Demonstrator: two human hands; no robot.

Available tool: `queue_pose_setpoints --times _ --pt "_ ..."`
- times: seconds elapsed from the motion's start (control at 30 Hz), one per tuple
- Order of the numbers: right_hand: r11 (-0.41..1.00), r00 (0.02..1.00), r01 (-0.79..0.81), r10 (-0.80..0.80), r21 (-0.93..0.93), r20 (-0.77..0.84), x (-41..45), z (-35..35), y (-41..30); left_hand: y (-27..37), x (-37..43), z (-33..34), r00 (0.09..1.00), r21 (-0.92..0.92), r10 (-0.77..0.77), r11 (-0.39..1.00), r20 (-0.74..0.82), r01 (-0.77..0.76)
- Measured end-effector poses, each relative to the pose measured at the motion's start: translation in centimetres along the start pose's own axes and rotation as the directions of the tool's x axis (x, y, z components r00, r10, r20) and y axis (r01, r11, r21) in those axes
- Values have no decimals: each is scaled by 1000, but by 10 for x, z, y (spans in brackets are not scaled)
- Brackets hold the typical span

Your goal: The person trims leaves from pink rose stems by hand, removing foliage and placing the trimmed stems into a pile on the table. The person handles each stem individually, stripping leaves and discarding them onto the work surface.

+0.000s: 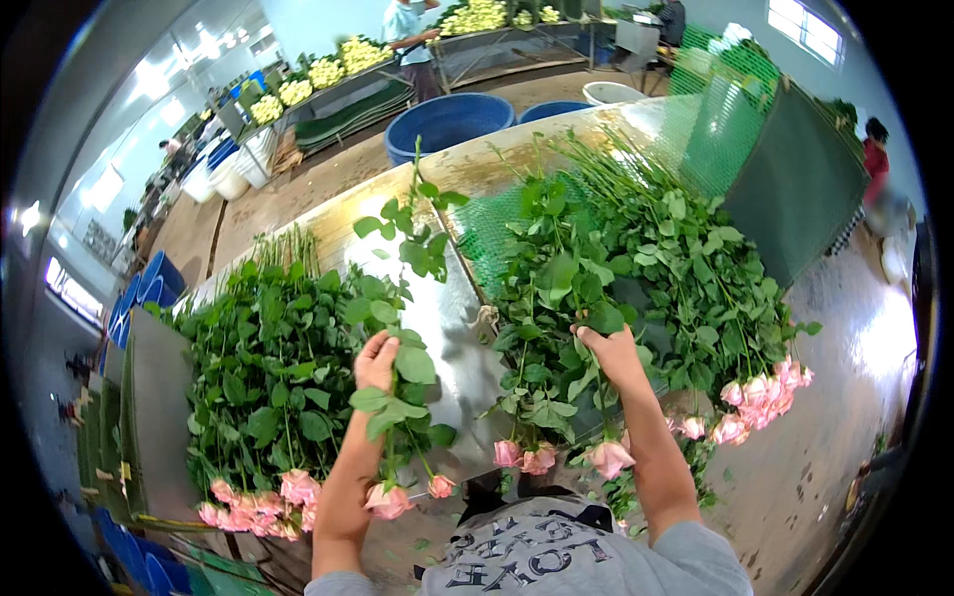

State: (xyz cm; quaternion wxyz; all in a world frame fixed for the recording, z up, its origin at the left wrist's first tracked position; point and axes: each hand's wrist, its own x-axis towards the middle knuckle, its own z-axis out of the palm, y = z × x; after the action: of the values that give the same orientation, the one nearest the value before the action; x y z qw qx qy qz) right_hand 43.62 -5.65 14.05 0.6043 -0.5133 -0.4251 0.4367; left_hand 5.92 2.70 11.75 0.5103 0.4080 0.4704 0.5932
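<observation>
My left hand (pixel 377 360) is closed on a leafy rose stem (pixel 406 283), whose pink bloom (pixel 387 501) hangs downward near my forearm; a smaller pink bud hangs beside it. With its fingers around a stem among the leaves, my right hand (pixel 607 350) is over the middle roses (pixel 548 290); a pink rose (pixel 610 459) hangs below it. A dense pile of pink roses (pixel 261 372) lies on the left, blooms towards me. Another large pile (pixel 693 276) lies on the right, over green netting (pixel 484 223).
The metal-topped table (pixel 455 328) stretches before me. A dark green panel (pixel 797 179) stands at its right end, a grey panel (pixel 160 417) at its left. Blue tubs (pixel 447 127) stand beyond its far edge. People work farther off, one by yellowish flowers (pixel 469 18).
</observation>
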Motion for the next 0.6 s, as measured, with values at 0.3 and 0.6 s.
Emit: queue_pose_setpoints --times 0.3,0.6 --pt "959 963 -256 264 -122 57 29 113 44 -95 -10 2 982 -92 -71 994 -174 55" --pt "380 778 606 -102 -699 620 23 182 119 -104 -9 -2 977 -283 -127 956 -170 75"
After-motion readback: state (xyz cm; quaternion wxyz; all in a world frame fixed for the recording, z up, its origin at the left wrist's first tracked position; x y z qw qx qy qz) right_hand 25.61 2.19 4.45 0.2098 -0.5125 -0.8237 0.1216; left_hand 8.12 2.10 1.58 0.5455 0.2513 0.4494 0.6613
